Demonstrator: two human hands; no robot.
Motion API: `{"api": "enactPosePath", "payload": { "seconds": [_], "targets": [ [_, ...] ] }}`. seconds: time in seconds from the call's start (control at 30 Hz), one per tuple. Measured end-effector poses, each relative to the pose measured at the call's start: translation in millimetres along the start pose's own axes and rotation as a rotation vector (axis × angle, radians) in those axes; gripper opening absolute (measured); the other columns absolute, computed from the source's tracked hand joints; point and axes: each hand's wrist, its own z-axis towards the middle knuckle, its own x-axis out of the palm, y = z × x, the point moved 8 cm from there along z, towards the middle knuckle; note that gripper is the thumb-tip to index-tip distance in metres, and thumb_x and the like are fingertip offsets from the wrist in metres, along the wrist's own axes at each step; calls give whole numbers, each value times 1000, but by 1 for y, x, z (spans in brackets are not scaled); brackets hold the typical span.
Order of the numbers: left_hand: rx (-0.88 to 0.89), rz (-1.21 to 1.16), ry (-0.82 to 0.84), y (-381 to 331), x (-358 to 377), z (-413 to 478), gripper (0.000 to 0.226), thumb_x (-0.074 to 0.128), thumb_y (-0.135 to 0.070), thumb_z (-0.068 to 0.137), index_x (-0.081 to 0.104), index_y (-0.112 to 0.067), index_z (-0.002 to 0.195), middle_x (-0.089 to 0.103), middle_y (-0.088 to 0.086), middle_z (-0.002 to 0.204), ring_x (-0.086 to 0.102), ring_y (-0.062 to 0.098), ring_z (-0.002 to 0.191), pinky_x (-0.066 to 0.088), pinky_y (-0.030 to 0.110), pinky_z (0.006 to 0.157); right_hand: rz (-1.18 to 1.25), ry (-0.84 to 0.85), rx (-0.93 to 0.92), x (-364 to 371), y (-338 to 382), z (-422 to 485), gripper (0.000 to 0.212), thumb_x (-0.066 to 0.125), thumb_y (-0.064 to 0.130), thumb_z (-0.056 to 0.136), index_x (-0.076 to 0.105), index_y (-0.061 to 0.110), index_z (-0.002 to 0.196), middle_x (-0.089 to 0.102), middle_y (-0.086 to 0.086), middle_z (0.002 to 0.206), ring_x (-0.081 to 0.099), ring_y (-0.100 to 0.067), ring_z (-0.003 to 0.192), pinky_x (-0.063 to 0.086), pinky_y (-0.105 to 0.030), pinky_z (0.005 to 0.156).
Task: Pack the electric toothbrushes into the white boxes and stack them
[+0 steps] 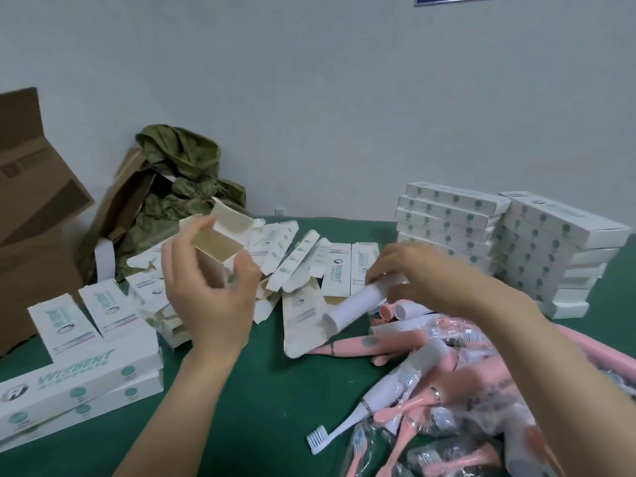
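My left hand (210, 294) holds an opened white box (220, 241) upright above the table, its open end with raised flaps facing me. My right hand (430, 273) grips a white toothbrush handle (354, 302) that points down-left over the pile. A heap of pink and white electric toothbrushes (447, 383), many in clear wrap, lies at the lower right. Flat unfolded white boxes (296, 259) are scattered in the middle. Two tall stacks of packed white boxes (509, 242) stand at the back right. Closed boxes (79, 383) lie stacked at the lower left.
A brown cardboard carton (31, 208) stands at the far left. Crumpled olive-green wrapping (182, 180) with torn brown paper leans on the wall behind the flat boxes. The green table cloth (254, 407) shows between my forearms. A loose white brush head (323, 435) lies near the front.
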Motion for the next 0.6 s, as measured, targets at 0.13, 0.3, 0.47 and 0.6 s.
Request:
{"api": "enactPosePath", "payload": {
  "seconds": [0.13, 0.3, 0.47, 0.6],
  "targets": [
    [-19, 23, 24, 2, 0, 4, 39, 51, -28, 76, 56, -11, 111, 42, -20, 72, 41, 18, 66, 36, 30, 68, 60, 10, 9, 4, -4, -3, 28, 66, 9, 83, 69, 23, 108, 63, 5, 104, 49, -11, 91, 38, -24, 82],
    [-45, 46, 166, 0, 19, 1, 45, 50, -35, 73, 57, -14, 112, 45, 4, 84, 39, 5, 73, 30, 4, 70, 482, -103, 69, -14, -23, -6, 23, 69, 6, 81, 70, 21, 98, 70, 0, 96, 63, -16, 90, 48, -25, 84],
    [32, 267, 507, 0, 65, -6, 44, 59, -35, 75, 52, -22, 116, 47, -9, 106, 42, 8, 100, 31, 16, 77, 1017, -538, 134, -32, -30, -6, 21, 60, 6, 89, 66, 25, 97, 72, 11, 91, 67, -3, 87, 53, -15, 79],
    [15, 450, 688, 6, 88, -20, 51, 61, -38, 73, 45, -25, 120, 49, -11, 114, 43, 12, 105, 30, 28, 74, 1590, -846, 169, -34, -38, -11, 10, 54, 5, 93, 60, 2, 101, 69, 1, 81, 68, -13, 83, 55, -22, 75]
  ]
}}
